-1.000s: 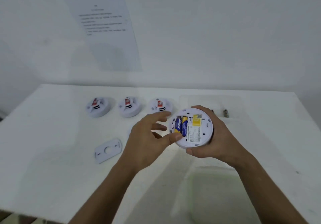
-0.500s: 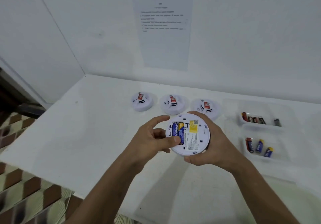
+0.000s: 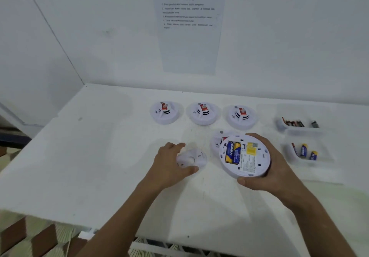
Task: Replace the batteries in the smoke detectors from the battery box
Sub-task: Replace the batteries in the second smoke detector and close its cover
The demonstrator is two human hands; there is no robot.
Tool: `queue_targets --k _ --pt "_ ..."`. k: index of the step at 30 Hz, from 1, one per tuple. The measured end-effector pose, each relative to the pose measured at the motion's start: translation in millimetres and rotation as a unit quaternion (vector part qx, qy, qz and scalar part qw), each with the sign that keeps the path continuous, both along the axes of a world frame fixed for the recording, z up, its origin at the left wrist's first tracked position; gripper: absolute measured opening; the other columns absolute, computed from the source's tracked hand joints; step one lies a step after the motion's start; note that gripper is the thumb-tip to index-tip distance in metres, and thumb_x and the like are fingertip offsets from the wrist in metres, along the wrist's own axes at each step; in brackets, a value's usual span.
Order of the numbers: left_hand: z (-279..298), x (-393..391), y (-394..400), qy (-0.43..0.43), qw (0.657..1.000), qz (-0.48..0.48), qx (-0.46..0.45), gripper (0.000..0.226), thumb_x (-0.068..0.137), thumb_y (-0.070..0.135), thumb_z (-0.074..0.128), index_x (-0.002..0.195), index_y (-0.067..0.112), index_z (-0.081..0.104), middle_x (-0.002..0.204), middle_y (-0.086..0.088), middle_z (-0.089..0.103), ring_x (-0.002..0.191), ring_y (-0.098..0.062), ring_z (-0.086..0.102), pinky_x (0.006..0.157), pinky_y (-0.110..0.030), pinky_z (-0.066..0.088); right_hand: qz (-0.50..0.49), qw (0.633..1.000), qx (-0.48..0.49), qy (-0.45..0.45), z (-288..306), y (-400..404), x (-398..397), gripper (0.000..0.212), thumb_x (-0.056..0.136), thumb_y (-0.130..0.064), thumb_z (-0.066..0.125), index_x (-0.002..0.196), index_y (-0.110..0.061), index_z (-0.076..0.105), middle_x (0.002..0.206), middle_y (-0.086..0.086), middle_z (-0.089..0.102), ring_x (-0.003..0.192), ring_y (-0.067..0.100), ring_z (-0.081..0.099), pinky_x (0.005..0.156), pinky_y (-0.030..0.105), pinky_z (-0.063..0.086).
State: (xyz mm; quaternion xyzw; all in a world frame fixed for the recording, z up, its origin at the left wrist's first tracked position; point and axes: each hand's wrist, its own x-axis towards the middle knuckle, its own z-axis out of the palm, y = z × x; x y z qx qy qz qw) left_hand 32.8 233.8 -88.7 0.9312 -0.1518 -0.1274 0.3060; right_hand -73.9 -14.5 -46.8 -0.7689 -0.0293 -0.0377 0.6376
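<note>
My right hand (image 3: 267,174) grips a white round smoke detector (image 3: 249,163) turned back-side up, just above the table. Two blue-and-yellow batteries (image 3: 232,152) sit side by side in its open compartment. My left hand (image 3: 169,164) is down on the table to its left, with thumb and fingers closed round the edges of a white round cover plate (image 3: 192,159). A fourth detector (image 3: 216,142) lies face up, partly hidden behind the held one. At the right stand two clear battery trays: the far tray (image 3: 283,126) holds dark batteries, the near tray (image 3: 325,158) blue ones.
Three more smoke detectors (image 3: 165,113), (image 3: 202,114), (image 3: 241,117) lie in a row near the back of the white table (image 3: 89,157). A printed sheet (image 3: 189,27) hangs on the wall behind. The table's front edge is near my elbows, with tiled floor below left.
My left hand has left the batteries in the held detector and dropped left to the cover plate on the table. The right hand still holds the detector. The view has shifted.
</note>
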Motion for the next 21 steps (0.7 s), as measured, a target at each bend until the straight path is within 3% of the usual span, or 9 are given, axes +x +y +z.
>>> queue_targets --k 2,4,6,9,13,16,19,21 --pt "-11 7 2 -0.004 0.999 -0.019 0.041 0.081 0.065 0.056 0.079 0.133 0.024 0.051 0.124 0.002 0.049 0.116 -0.018 0.046 0.094 -0.029 0.038 -0.013 1.0 -0.003 0.004 -4 4 -6 0.092 0.052 -0.007 0.087 0.134 -0.02 0.049 0.126 -0.004 0.064 0.119 0.017 0.061 0.085 0.026 0.056" --pt "-18 15 5 -0.015 0.998 -0.041 0.047 0.062 0.058 0.065 0.075 0.106 0.03 0.062 0.109 0.007 0.055 0.106 -0.017 0.049 0.085 -0.027 0.04 -0.028 1.0 -0.004 0.01 -7 9 -13 0.095 0.049 -0.016 0.09 0.134 -0.021 0.049 0.125 -0.004 0.064 0.118 0.017 0.061 0.084 0.027 0.056" --pt "-22 22 7 -0.03 0.997 -0.06 0.047 0.052 0.051 0.073 0.064 0.077 0.029 0.059 0.087 0.007 0.059 0.091 -0.015 0.052 0.074 -0.026 0.042 -0.037 0.999 -0.005 0.02 -9 14 -18 0.096 0.047 -0.024 0.089 0.134 -0.023 0.048 0.125 -0.006 0.064 0.117 0.016 0.061 0.083 0.027 0.057" --pt "-21 21 10 -0.042 0.995 -0.078 0.036 0.057 0.05 0.07 0.06 0.066 0.016 0.058 0.071 0.001 0.055 0.077 -0.014 0.05 0.064 -0.03 0.046 -0.048 0.998 -0.011 0.027 -9 25 -22 0.094 0.047 -0.025 0.088 0.132 -0.029 0.049 0.124 -0.007 0.064 0.116 0.014 0.062 0.083 0.026 0.057" --pt "-6 16 19 -0.048 0.996 -0.071 -0.015 0.052 0.049 0.061 0.065 0.075 0.016 0.063 0.082 0.003 0.053 0.075 -0.009 0.053 0.065 -0.027 0.049 -0.042 0.999 -0.012 0.026 -13 37 -19 0.093 0.048 -0.023 0.087 0.132 -0.029 0.049 0.124 -0.008 0.064 0.117 0.013 0.061 0.085 0.026 0.057" --pt "17 12 27 -0.094 0.988 -0.05 -0.112 0.046 0.053 0.053 0.072 0.086 0.022 0.067 0.089 0.008 0.054 0.081 -0.005 0.055 0.068 -0.012 0.044 -0.032 0.999 -0.016 0.027 -13 44 -14 0.094 0.047 -0.025 0.088 0.133 -0.028 0.047 0.124 -0.01 0.063 0.118 0.012 0.06 0.085 0.023 0.056" --pt "46 2 27 -0.118 0.971 -0.098 -0.182 0.049 0.056 0.045 0.079 0.098 0.024 0.068 0.096 0.007 0.054 0.092 -0.005 0.055 0.073 -0.004 0.037 -0.016 0.999 -0.026 0.023 -8 52 -4 0.095 0.049 -0.027 0.089 0.134 -0.026 0.046 0.126 -0.013 0.062 0.12 0.012 0.059 0.089 0.021 0.054" --pt "60 -2 22 -0.116 0.963 -0.151 -0.189 0.054 0.056 0.041 0.084 0.104 0.024 0.068 0.103 0.006 0.052 0.1 -0.009 0.055 0.079 -0.006 0.038 -0.001 0.999 -0.038 0.014 -2 56 5 0.095 0.051 -0.024 0.09 0.135 -0.024 0.046 0.127 -0.015 0.06 0.121 0.011 0.058 0.092 0.019 0.052"
